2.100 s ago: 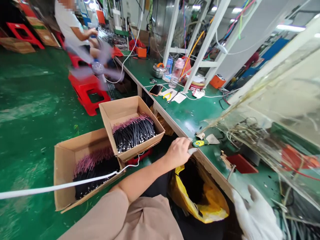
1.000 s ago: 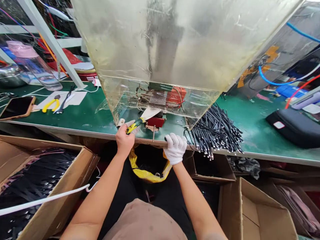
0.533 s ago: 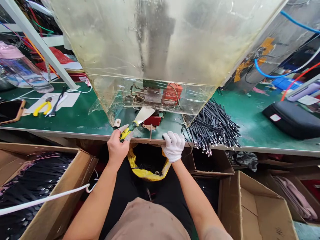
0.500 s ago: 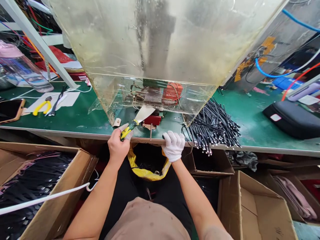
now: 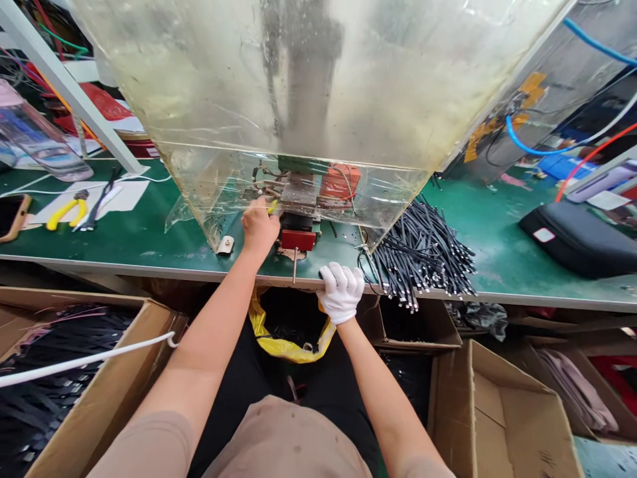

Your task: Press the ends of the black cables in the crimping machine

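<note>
My bare left hand (image 5: 260, 226) is closed round the handle of a scraper. It reaches in at the lower edge of the clear plastic guard (image 5: 199, 169), beside the machine's metal block (image 5: 298, 190). Only a bit of the yellow-green scraper handle (image 5: 272, 207) shows; its blade is hidden. A red block (image 5: 298, 240) with a thin metal rod stands just right of that hand. My right hand (image 5: 341, 292), in a white glove, has its fingers curled over the front edge of the green workbench (image 5: 398, 290). A small dark tip shows by its fingers, too little to name.
Black cables with metal ends (image 5: 428, 249) lie piled right of the guard. A yellow-rimmed bag (image 5: 293, 352) hangs open below the bench edge. Cardboard boxes (image 5: 522, 411) flank my legs. Yellow pliers (image 5: 68, 210) and a black case (image 5: 572, 239) lie on the bench.
My left hand has moved forward with the scraper, from the bench edge to beside the metal block under the guard. My right hand stays at the bench edge. The view has shifted slightly.
</note>
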`<state>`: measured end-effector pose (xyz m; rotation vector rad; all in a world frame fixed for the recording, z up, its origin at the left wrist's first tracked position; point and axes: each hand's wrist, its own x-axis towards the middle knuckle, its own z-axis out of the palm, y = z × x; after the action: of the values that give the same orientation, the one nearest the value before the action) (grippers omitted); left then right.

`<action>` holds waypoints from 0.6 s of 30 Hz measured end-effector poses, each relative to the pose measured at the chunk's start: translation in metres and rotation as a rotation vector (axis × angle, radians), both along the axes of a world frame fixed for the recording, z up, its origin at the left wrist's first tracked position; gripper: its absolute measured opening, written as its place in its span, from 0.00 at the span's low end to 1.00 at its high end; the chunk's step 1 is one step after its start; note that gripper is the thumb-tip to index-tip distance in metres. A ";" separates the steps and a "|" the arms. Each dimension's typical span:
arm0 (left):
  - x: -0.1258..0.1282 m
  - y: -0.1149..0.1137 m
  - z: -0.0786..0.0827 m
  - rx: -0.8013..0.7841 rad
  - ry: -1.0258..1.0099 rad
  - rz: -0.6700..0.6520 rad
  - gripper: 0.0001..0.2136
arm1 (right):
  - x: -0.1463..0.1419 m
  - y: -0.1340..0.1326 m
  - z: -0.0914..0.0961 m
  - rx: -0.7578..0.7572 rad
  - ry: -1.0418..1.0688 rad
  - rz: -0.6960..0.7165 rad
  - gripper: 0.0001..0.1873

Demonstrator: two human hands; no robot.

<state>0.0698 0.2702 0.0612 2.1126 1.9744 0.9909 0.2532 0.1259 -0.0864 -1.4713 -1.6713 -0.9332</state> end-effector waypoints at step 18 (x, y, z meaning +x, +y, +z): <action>-0.146 -0.120 0.013 0.007 0.023 -0.182 0.18 | -0.001 0.002 -0.001 -0.009 0.017 0.017 0.29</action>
<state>-0.0758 0.1502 0.0740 2.2678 1.7512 0.9466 0.2526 0.1276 -0.0876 -1.4648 -1.6752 -0.9036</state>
